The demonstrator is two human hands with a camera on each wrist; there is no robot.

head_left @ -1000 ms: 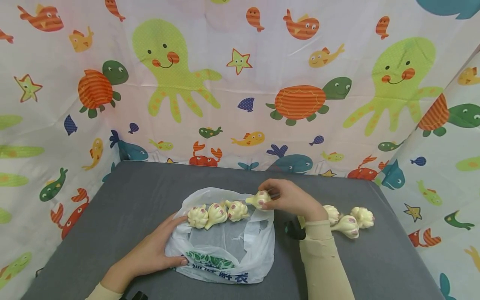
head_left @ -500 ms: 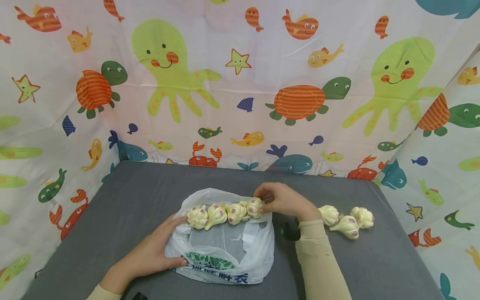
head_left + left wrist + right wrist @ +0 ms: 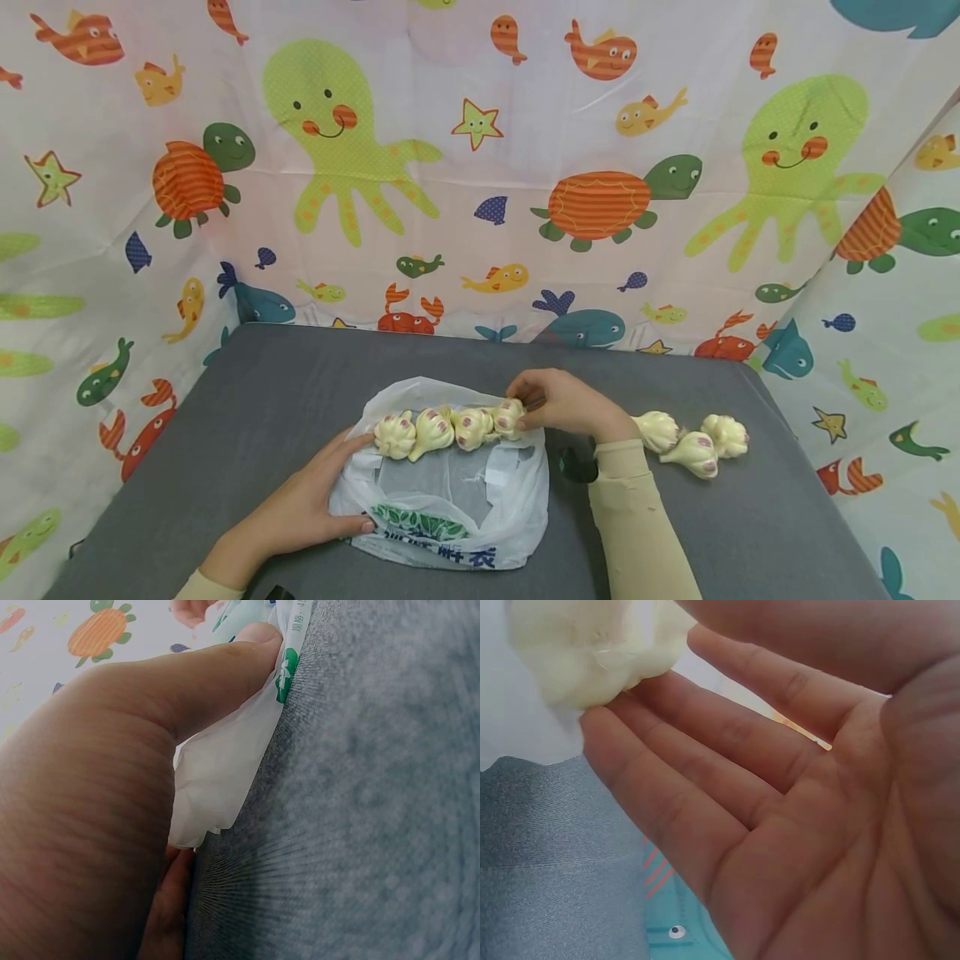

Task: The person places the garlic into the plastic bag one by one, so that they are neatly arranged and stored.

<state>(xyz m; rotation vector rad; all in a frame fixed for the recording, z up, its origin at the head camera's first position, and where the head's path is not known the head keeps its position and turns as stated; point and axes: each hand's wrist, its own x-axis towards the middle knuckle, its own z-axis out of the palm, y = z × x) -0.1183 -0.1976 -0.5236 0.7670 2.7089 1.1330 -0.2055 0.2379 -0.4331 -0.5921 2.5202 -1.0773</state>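
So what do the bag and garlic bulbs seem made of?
The bag looks like thin, slightly glossy plastic film, crinkled and translucent. The garlic bulbs: smooth, softly shiny; real garlic or molded plastic, as purple-patched cream surfaces fit either.

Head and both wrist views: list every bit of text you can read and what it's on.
"袋": blue character on the front of the white bag.
Blue lettering left of it: creased, not reliably readable.
Small green print on the bag, left wrist view: too blurred to read.
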